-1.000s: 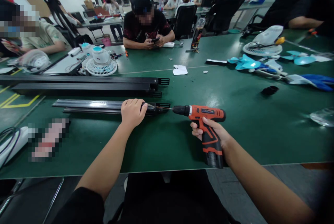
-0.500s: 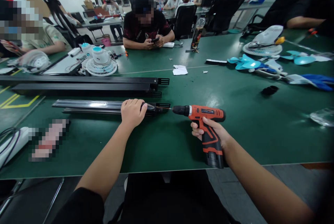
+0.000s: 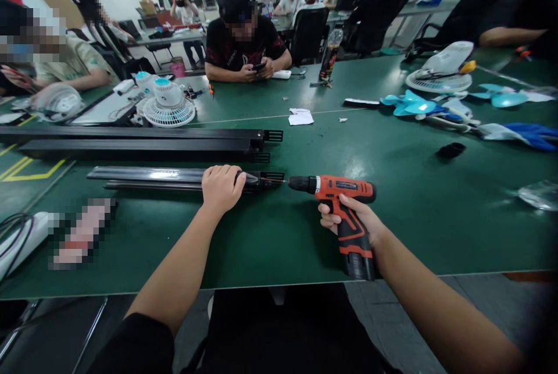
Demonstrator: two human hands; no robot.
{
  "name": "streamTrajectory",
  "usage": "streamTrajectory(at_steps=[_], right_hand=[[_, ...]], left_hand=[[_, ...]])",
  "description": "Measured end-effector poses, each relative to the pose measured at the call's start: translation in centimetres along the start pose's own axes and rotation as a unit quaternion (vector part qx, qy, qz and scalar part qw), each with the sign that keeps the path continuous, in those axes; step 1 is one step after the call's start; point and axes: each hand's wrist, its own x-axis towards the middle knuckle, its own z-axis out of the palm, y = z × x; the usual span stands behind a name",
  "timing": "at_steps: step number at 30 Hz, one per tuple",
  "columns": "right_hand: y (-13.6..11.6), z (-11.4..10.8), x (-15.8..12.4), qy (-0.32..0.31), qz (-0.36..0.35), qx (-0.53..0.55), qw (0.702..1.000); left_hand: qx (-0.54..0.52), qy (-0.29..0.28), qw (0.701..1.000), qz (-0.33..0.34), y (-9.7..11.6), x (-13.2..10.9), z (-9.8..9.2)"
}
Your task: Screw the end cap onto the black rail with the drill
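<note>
My right hand (image 3: 355, 217) is wrapped round the grip of a red and black cordless drill (image 3: 344, 189), which points left. Its thin bit (image 3: 285, 181) reaches to the slotted right end of a black metal bar (image 3: 143, 173) lying on the table. Whether the bit touches the bar I cannot tell. My left hand (image 3: 223, 188) is closed over the bar near that end, pressing it from above. A dark, pointed piece (image 3: 250, 177) shows beside the left thumb; its kind is unclear. A second thin dark strip (image 3: 148, 185) lies along the bar's near side.
Two longer black bars (image 3: 139, 149) lie just behind. Fan parts (image 3: 168, 103) stand at the back left, with more fan parts (image 3: 440, 77) and blue blades (image 3: 407, 104) at the right. Across the green table (image 3: 270, 246) a person (image 3: 246, 42) holds a phone. A bottle (image 3: 330, 60) stands nearby.
</note>
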Motion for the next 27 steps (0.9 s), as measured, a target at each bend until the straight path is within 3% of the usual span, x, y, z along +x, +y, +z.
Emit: streamTrajectory(at_steps=[10,27], right_hand=[[0.07,-0.33,-0.12,0.001,-0.005,-0.032,0.999],[0.00,-0.27,-0.07,-0.018,0.006,0.026,0.999]], left_hand=[[-0.002,0.003,1.000,-0.005,-0.06,-0.02,0.20],[-0.007,0.001,1.000,-0.003,-0.03,0.00,0.14]])
